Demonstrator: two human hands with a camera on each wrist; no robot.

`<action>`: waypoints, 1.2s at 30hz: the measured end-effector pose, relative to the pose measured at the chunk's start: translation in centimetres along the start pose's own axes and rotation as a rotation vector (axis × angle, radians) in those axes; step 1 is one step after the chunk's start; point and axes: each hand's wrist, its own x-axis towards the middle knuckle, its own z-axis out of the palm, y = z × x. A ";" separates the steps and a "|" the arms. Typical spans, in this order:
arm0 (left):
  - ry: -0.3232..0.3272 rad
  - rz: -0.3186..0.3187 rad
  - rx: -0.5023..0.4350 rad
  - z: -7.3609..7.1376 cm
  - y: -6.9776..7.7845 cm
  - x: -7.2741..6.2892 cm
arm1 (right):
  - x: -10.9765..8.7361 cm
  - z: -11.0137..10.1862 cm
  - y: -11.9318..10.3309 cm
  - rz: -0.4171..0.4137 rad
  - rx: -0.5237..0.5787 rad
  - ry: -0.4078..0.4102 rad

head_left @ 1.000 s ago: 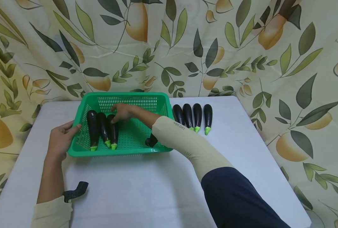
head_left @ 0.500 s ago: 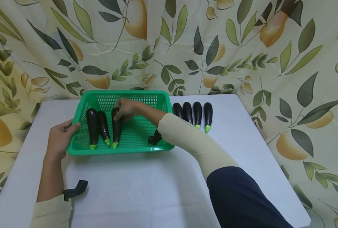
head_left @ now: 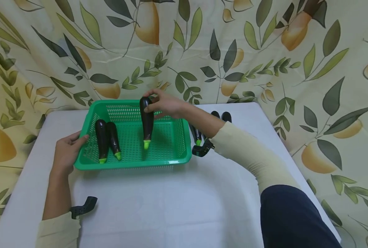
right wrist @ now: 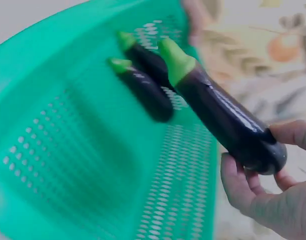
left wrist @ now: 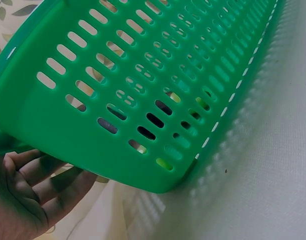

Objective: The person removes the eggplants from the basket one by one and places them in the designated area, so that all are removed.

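Observation:
A dark purple eggplant (head_left: 147, 119) with a green stem end hangs above the middle of the green plastic basket (head_left: 131, 165), stem end down. My right hand (head_left: 166, 104) pinches it by its thick end; in the right wrist view, thumb and fingers lie on both sides of the eggplant (right wrist: 227, 120). Two more eggplants (head_left: 101, 139) (head_left: 113, 137) lie side by side at the left inside the basket. My left hand (head_left: 67, 151) grips the basket's left rim, thumb on top. The left wrist view shows its fingers (left wrist: 63, 187) under the rim.
On the white table (head_left: 159, 206), right of the basket, several eggplants (head_left: 226, 117) stand in a row, partly hidden by my right forearm. A patterned curtain (head_left: 233, 51) rises behind the table. Each wrist wears a black camera mount (head_left: 84, 206).
My right hand has lifted the third eggplant off the basket floor and carried it up and to the right. The left hand and basket have stayed put.

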 end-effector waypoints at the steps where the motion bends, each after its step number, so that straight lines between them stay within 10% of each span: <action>1: 0.001 0.000 0.000 0.0 0.0 0.0 | -0.6 -0.8 -0.3 -0.024 0.015 0.016; 13: -0.002 -0.019 0.031 0.2 0.1 -0.2 | -8.7 -12.8 2.1 -0.114 0.044 0.341; 23: 0.020 -0.022 0.047 -0.2 0.0 0.1 | -12.8 -21.2 10.6 0.070 -0.107 0.691; 36: -0.002 -0.061 0.016 0.2 -0.3 -0.2 | -13.6 -24.5 17.8 0.258 -0.284 0.787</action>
